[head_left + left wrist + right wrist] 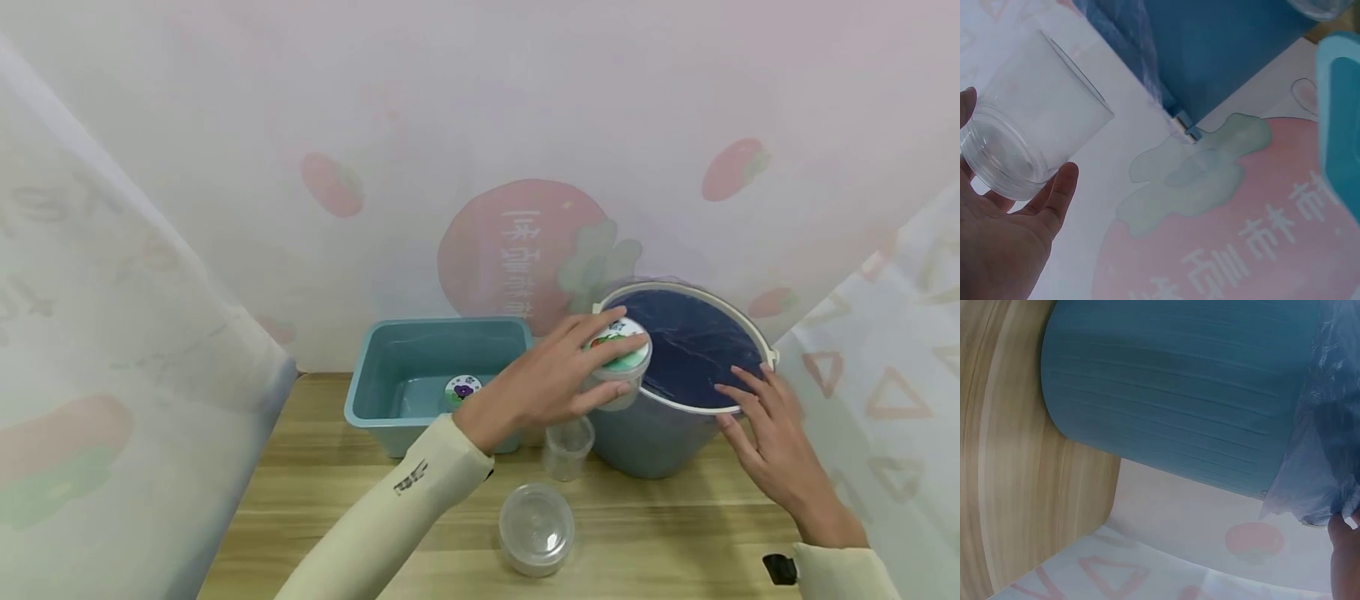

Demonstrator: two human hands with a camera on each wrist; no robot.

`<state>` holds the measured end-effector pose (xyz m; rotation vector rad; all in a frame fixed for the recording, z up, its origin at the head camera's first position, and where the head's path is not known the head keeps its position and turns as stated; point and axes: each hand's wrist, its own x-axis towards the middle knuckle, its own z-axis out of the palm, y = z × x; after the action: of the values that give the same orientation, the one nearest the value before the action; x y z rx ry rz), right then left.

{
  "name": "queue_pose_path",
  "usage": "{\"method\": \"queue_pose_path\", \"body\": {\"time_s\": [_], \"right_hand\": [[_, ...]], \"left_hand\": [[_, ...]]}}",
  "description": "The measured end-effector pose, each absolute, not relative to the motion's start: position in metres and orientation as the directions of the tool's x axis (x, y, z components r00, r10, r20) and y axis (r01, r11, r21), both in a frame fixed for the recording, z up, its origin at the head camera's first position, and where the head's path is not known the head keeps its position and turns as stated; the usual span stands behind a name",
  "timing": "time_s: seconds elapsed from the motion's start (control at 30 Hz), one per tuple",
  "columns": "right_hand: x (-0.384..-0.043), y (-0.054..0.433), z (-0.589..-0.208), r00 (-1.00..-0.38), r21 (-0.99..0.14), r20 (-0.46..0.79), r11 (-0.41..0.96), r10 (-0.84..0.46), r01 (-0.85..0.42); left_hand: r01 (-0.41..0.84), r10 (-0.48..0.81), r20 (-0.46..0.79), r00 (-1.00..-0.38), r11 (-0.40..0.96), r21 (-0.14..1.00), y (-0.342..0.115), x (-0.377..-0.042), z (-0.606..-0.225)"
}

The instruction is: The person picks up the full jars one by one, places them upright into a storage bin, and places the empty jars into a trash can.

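Jar (1038,112) near bucket (637,446) and cup (567,452)

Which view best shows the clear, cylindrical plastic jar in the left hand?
Left wrist, where most of the jar is unobstructed. Head shows its printed lid, partly behind fingers; right wrist shows none of it.

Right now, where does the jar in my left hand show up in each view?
Head: the jar is right of centre, overlapping the left side of the blue bucket.
Left wrist: far left, above the left hand's palm.
Right wrist: not in it.
Shared landmark: the blue bucket, visible in all three.
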<state>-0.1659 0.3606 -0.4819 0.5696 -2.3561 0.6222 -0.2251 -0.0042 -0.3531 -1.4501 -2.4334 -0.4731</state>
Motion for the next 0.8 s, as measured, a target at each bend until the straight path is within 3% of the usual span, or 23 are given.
{"method": "queue_pose_path", "body": {"time_s": [0.4, 0.8], "right_hand": [[-0.167, 0.358, -0.483, -0.704, -0.286, 0.67, 0.794, -0.234, -0.536], [-0.16, 0.362, -0.487, -0.673, -0.268, 0.704, 0.792, -0.228, -0.549]], "left_hand": [[0.818, 0.765, 0.289, -0.575, 0.546, 0.182, 0.058, -0.254, -0.337], [0.736, 0.741, 0.057, -0.669, 0.65, 0.189, 0.114, -0.27, -0.367]]}}
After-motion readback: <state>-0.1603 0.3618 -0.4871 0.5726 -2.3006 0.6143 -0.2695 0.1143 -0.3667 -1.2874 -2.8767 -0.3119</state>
